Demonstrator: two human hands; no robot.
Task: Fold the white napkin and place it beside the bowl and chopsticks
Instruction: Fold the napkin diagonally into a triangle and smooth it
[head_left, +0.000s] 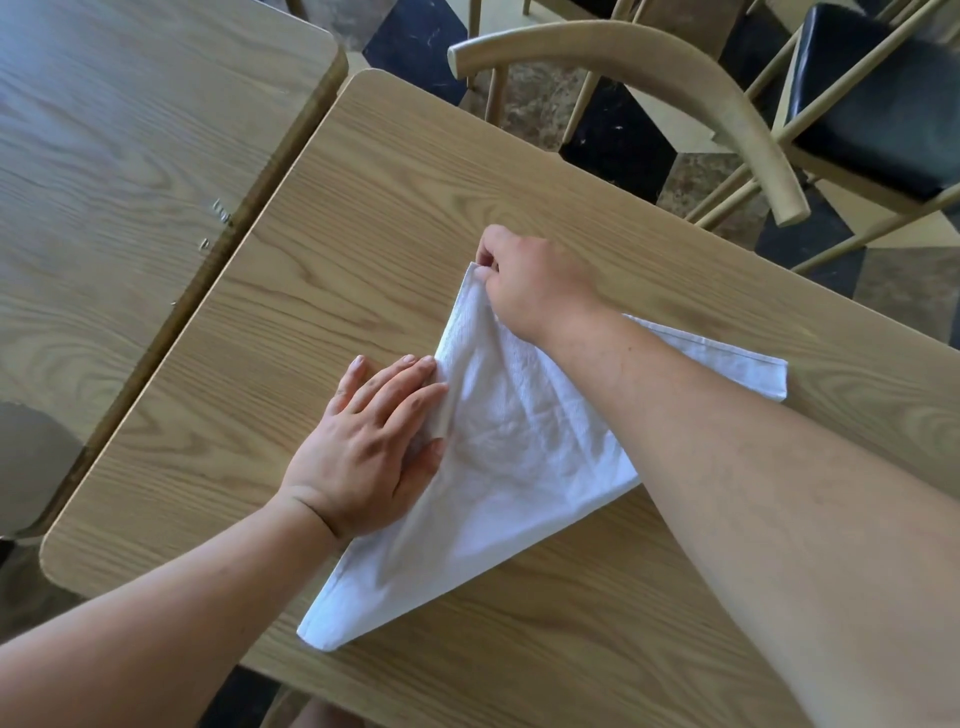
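Pinching the far corner of the white napkin (519, 457), the right hand (535, 283) has its fingers (485, 254) curled tight on the cloth tip, knuckles up. The corner sits at the napkin's top point, raised slightly off the tabletop (363, 208).

Left hand (363, 447): flat, palm down, fingers (400, 384) spread narrow and straight, pressing the napkin's left edge onto the tabletop. Not gripping anything, just weighting the cloth. Fingertips run past the napkin edge onto bare wood.

Napkin state: lies on the near-middle of the tabletop in a rough triangle or kite shape. One point is far, under the right hand; one is near, toward the tabletop's front edge; one is off to the right, past the right forearm (753, 467). A raised fold ridge runs along the left edge just beside the left fingers. The middle is wrinkled. The forearm crosses over the right part of the cloth, so that part is hidden.

Surroundings: a second table (130, 130) sits just beside the tabletop on the left, with a narrow gap between them. A wooden chair (675, 67) with a curved backrest stands at the far edge. Another chair (872, 98) with a black seat stands far right. The floor (613, 135) is dark and light tile.
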